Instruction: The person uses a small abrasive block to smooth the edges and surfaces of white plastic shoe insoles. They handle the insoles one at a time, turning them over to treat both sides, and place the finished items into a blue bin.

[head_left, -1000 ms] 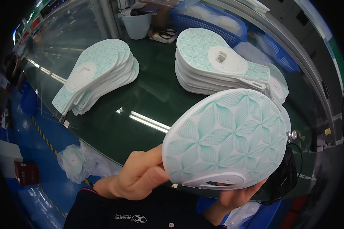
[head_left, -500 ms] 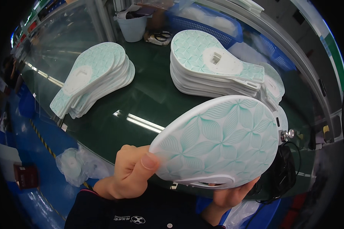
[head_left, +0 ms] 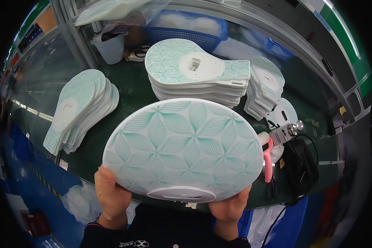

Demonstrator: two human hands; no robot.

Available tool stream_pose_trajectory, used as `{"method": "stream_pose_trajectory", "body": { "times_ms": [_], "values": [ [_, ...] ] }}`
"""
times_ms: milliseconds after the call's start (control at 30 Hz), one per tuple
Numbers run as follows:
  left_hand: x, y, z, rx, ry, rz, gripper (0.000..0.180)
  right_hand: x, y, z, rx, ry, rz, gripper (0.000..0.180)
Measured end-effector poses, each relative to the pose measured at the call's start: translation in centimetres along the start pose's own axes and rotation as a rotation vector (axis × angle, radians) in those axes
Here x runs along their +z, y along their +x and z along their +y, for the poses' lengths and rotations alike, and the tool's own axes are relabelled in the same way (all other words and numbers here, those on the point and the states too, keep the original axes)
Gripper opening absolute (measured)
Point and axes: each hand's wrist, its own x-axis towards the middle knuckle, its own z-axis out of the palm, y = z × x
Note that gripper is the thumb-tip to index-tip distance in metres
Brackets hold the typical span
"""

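Both hands grip a large rounded white plastic panel (head_left: 186, 144) printed with a teal leaf pattern, tilted up above the table near my body. My left hand (head_left: 111, 194) holds its lower left edge, thumb on the front face. At the lower right edge is my right hand (head_left: 231, 204), its fingers partly hidden behind the panel. A grey-white recess sits along the panel's near edge. Just behind it stands a stack of paddle-shaped patterned panels (head_left: 169, 62), each with a slot in its round part.
Another panel stack (head_left: 78, 95) leans at the left, and more panels (head_left: 266, 78) lie at the right. Nearby are a pink-handled tool (head_left: 268, 161), scissors (head_left: 273, 189) and a black pouch (head_left: 300, 169). A blue basket (head_left: 194, 39) and white bucket (head_left: 110, 48) stand at the back.
The panel has moved left and turned more level across my view. My right hand shows more at its edge. The view has shifted, revealing the pink-handled tool and scissors.
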Motion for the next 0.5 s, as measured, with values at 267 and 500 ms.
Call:
{"method": "stream_pose_trajectory", "body": {
  "times_ms": [267,500],
  "values": [
    [-0.3,0.9,0.1,-0.071,-0.211,0.051,0.053,1.0,0.4,-0.3,0.11,0.093,-0.092,0.07],
    [1.6,1.5,0.6,-0.237,-0.323,0.104,0.052,0.8,0.6,-0.3,0.068,-0.193,-0.179,0.073]
  ]
}}
